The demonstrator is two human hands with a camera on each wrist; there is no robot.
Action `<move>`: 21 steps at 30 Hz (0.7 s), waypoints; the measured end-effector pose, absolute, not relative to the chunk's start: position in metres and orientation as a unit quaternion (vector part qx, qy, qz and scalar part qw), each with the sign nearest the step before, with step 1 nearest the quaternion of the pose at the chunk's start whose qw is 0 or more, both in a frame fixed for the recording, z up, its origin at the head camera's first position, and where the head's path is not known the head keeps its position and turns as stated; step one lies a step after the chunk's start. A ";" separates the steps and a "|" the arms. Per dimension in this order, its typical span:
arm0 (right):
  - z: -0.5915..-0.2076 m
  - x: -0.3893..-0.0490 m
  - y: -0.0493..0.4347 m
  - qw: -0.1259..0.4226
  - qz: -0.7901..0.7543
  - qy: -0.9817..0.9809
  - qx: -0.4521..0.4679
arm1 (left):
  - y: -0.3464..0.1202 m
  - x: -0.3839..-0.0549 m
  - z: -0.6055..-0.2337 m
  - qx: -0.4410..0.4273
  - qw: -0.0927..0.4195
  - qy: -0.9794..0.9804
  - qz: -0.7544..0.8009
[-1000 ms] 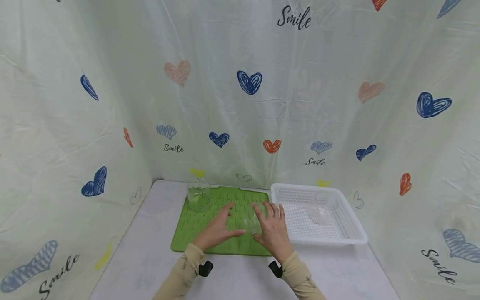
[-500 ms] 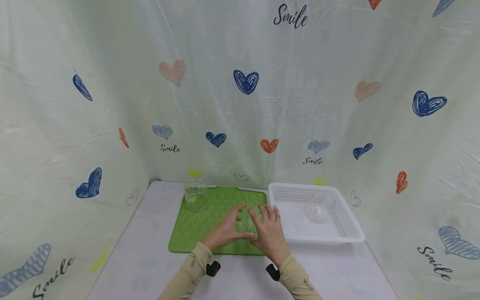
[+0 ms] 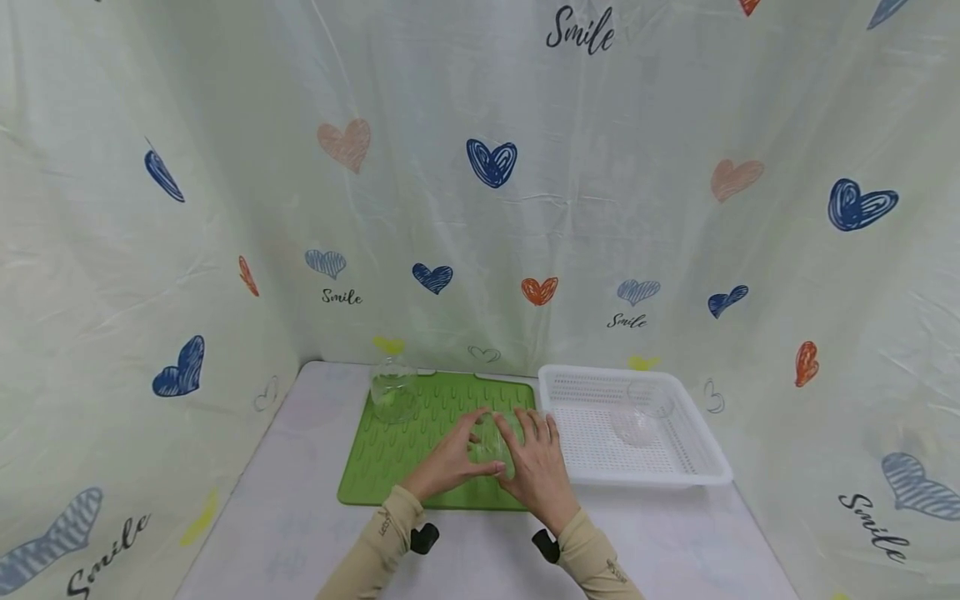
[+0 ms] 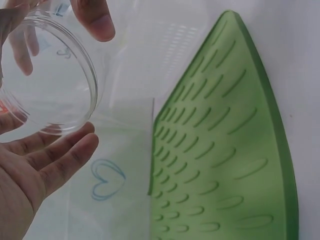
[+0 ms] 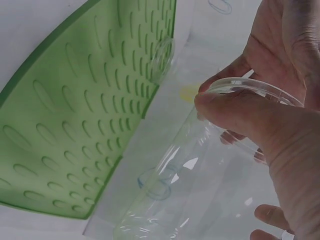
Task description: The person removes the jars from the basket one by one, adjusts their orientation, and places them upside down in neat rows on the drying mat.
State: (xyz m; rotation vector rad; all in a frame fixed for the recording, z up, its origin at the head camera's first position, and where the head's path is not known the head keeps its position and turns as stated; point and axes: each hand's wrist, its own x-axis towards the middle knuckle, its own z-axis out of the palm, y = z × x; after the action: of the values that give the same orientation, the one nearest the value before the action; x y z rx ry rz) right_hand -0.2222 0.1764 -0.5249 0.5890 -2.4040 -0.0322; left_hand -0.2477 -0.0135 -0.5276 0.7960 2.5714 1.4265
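Clear jar (image 3: 489,446) is raised between two hands, over the right half of the green mat (image 3: 393,479). Its ringed end turns almost face-on to the left wrist camera; in the right wrist view that ring is oblique, and the side wall slants away from it. The long axis is therefore tilted to that view, though I cannot tell its exact lean or whether the ringed end is the mouth.

Both hands grip it: the left hand (image 3: 450,461) curves around the side toward the mat's left edge, the right hand (image 3: 536,469) around the opposite side, its thumb at the ring. Each grip is spread about as wide as the jar, fingers bent.

A second clear container (image 3: 393,392) sits at the mat's far left corner. Just beside the mat's right edge, a white basket (image 3: 637,481) on the tabletop (image 3: 277,500) holds another clear vessel (image 3: 636,421).
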 end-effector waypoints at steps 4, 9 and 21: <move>-0.524 -0.222 0.177 0.321 -0.005 -0.918 0.231 | -0.017 -0.249 -0.528 0.260 0.050 0.842 0.470; -0.519 -0.222 0.181 0.316 0.031 -0.915 0.248 | -0.024 -0.251 -0.530 0.254 0.056 0.835 0.485; -0.505 -0.221 0.188 0.247 0.323 -0.895 0.184 | -0.040 -0.256 -0.527 0.233 0.049 0.832 0.501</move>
State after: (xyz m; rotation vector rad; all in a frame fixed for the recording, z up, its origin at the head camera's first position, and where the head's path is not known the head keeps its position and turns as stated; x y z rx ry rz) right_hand -0.2208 0.1881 -0.5048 0.5030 -2.4396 0.8822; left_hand -0.2557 -0.0402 -0.5266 0.7106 2.5352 1.5273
